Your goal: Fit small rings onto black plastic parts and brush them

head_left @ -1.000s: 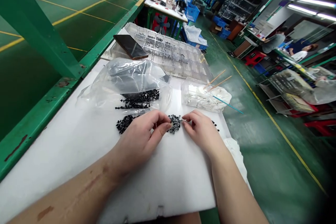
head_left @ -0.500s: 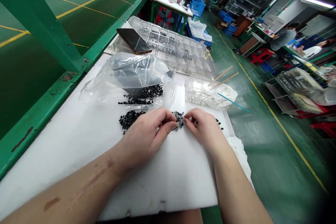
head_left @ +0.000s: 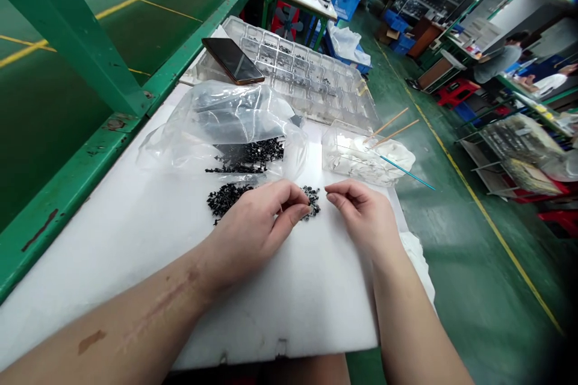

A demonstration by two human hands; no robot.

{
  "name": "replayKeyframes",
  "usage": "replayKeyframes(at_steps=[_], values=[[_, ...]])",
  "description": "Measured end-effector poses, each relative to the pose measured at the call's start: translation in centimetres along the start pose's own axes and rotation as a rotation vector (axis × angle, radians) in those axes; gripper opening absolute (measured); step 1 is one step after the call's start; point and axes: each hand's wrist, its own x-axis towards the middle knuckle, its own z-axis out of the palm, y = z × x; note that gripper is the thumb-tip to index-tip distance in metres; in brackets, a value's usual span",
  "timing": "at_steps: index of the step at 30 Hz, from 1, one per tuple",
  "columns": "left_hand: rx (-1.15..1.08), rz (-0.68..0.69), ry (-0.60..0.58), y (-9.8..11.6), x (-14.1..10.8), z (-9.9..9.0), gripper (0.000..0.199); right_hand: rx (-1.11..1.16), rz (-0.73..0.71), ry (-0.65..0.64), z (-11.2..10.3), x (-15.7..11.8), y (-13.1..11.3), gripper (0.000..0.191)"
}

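My left hand (head_left: 266, 216) is closed in a pinch at the left edge of a small pile of grey and black ring-like parts (head_left: 312, 197). A dark bit, seemingly a small black part, shows at its fingertips. Right of that pile, my right hand (head_left: 363, 210) pinches thumb against forefinger; whatever is between them is too small to make out. A heap of small black parts (head_left: 223, 200) lies behind my left hand and is partly hidden by it. More black parts (head_left: 257, 153) spill at the mouth of a clear plastic bag (head_left: 180, 144).
A clear compartment tray (head_left: 334, 111) with small parts stands behind the bag, a phone (head_left: 235, 61) resting on its left end. To the right, a clear box (head_left: 336, 159) holds white cloth and thin sticks. A green frame beam (head_left: 67, 219) borders the white table (head_left: 271, 307).
My right hand has moved right, away from the ring-like parts and my left fingertips, widening the gap. My left hand keeps its pinch in nearly the same place. The view has shifted slightly.
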Motion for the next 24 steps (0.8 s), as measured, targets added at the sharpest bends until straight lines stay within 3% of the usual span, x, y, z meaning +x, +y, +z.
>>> replayKeyframes(at_steps=[3,7,12,24], values=[[0.017,0.040,-0.010,-0.1,-0.1,0.1,0.011,0.321,0.080,0.001,0.3,-0.6,-1.1,0.006],[0.062,0.091,-0.024,-0.1,-0.2,0.4,0.011,0.643,0.008,-0.059,0.8,-1.5,-2.3,0.012],[0.103,0.135,-0.028,-0.1,-0.3,0.7,0.013,0.617,-0.132,-0.091,0.8,-2.2,-3.1,0.018],[0.147,0.170,-0.013,-0.1,-0.3,0.8,0.014,0.423,-0.203,-0.017,0.9,-2.7,-3.5,0.019]])
